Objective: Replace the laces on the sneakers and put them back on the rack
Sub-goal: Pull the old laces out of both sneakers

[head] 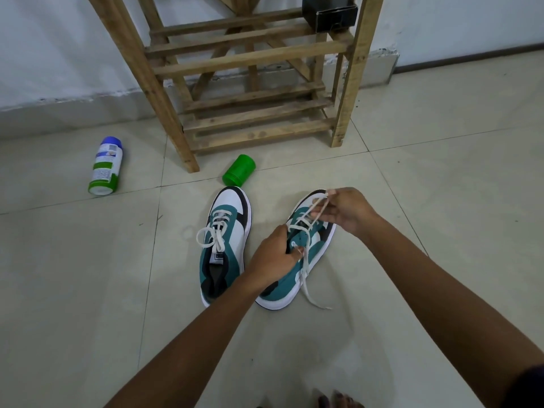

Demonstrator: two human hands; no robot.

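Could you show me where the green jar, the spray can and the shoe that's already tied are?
green jar [239, 169]: head view, on its ribbed side.
spray can [106, 166]: head view, on the label at mid-body.
tied sneaker [225, 245]: head view, on the tongue just below the bow.

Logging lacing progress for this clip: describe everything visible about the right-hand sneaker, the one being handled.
The teal, white and black low-top sneaker with a white sole lies on the pale tiled floor, toe toward the wooden slatted rack, tilted onto its side beside its laced, bow-tied mate. Its flat white lace is only partly threaded near the toe; one free end trails onto the floor. The left hand grips the eyelet area, and the right hand pinches the lace above the toe.
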